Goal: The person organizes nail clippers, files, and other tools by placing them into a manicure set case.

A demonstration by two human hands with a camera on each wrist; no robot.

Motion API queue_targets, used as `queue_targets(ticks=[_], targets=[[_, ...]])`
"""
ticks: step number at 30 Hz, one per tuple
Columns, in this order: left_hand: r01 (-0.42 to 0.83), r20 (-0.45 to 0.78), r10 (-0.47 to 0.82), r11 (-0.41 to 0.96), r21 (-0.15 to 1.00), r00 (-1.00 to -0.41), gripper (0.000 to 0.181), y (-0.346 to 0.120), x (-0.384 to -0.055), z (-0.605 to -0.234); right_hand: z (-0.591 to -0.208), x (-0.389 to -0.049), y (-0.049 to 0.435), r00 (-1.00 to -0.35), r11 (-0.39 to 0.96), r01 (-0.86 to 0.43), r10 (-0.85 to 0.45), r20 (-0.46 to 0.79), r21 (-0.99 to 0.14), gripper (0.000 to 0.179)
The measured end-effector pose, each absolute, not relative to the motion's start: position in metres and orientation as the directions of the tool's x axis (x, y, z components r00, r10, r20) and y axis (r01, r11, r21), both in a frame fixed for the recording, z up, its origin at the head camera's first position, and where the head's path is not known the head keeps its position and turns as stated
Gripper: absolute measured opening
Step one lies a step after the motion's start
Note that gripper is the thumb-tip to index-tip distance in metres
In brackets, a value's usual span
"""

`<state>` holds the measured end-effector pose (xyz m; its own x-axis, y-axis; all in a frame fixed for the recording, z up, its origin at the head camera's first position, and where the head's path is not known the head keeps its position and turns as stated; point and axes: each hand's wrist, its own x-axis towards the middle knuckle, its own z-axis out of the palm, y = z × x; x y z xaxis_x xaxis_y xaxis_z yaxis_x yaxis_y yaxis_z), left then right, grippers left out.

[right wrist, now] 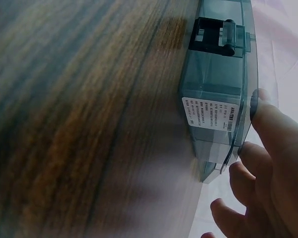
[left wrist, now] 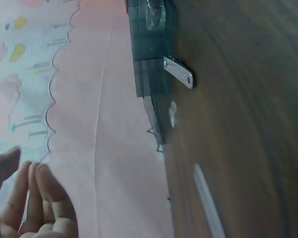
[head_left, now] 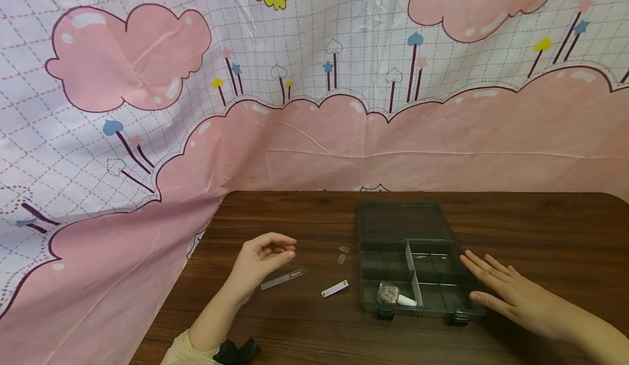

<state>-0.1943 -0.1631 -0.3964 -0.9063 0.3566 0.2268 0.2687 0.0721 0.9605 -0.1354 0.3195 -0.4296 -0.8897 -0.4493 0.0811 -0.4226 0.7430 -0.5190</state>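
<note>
My left hand (head_left: 260,261) hovers near a slim translucent nail file (head_left: 282,279), its fingers loosely bent and nothing visible in them. Fingertips of my right hand (head_left: 511,297) touch the right side of a smoky clear divided storage box (head_left: 442,298), whose lid (head_left: 403,220) lies folded back. A nail polish bottle (head_left: 388,293) with speckled contents and a white cap lies in the front-left compartment. Left of the box is a silver nail clipper (head_left: 335,288). Behind the clipper lie two small clear oval pieces (head_left: 341,258). The right wrist view shows fingers straight beside the box wall (right wrist: 213,74).
A brown wood-grain table (head_left: 304,332) carries everything. A pink and white patterned cloth (head_left: 314,136) hangs behind it and along the left. Two dark latches (head_left: 385,313) stick out at the box's front. A white label (right wrist: 208,114) is stuck on its side.
</note>
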Motion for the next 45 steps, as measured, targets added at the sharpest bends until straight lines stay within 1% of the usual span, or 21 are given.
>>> queue_targets(ticks=[3,9,14,25,29,33,37,41,45], targets=[[0.220,0.193,0.291,0.061,0.974,-0.937,0.026,-0.174,-0.193,-0.401,-0.430,-0.136,0.320,-0.890,0.745,-0.421,-0.449,0.078,-0.518,0.065],[0.095,0.083,0.240,0.040,0.995,-0.967,0.036,-0.189,-0.194,-0.415,-0.430,-0.136,0.320,-0.888,0.745,-0.429,-0.453,0.085,-0.512,0.065],[0.062,0.055,0.218,0.026,0.998,-0.974,0.041,-0.195,-0.195,-0.424,-0.431,-0.136,0.320,-0.888,0.745,-0.430,-0.452,0.087,-0.510,0.065],[-0.018,-0.020,0.225,0.012,1.000,-0.974,0.047,-0.206,-0.197,-0.441,-0.430,-0.136,0.319,-0.890,0.748,-0.427,-0.448,0.089,-0.508,0.065],[-0.026,-0.050,0.208,0.117,0.993,-0.977,0.045,-0.211,-0.201,-0.450,-0.430,-0.135,0.319,-0.890,0.750,-0.427,-0.448,0.087,-0.506,0.065],[-0.009,-0.055,0.183,0.247,0.969,-0.982,0.038,-0.213,-0.203,-0.457,-0.430,-0.135,0.319,-0.890,0.748,-0.425,-0.449,0.084,-0.510,0.065],[0.014,-0.047,0.176,0.331,0.944,-0.983,0.032,-0.214,-0.205,-0.462,-0.429,-0.136,0.319,-0.892,0.748,-0.418,-0.447,0.076,-0.516,0.065],[0.062,-0.034,0.219,0.415,0.908,-0.975,0.032,-0.216,-0.205,-0.466,-0.430,-0.136,0.320,-0.891,0.746,-0.417,-0.448,0.073,-0.518,0.065],[0.122,-0.026,0.293,0.474,0.872,-0.956,0.032,-0.219,-0.205,-0.468,-0.430,-0.136,0.320,-0.889,0.748,-0.423,-0.451,0.075,-0.512,0.065]])
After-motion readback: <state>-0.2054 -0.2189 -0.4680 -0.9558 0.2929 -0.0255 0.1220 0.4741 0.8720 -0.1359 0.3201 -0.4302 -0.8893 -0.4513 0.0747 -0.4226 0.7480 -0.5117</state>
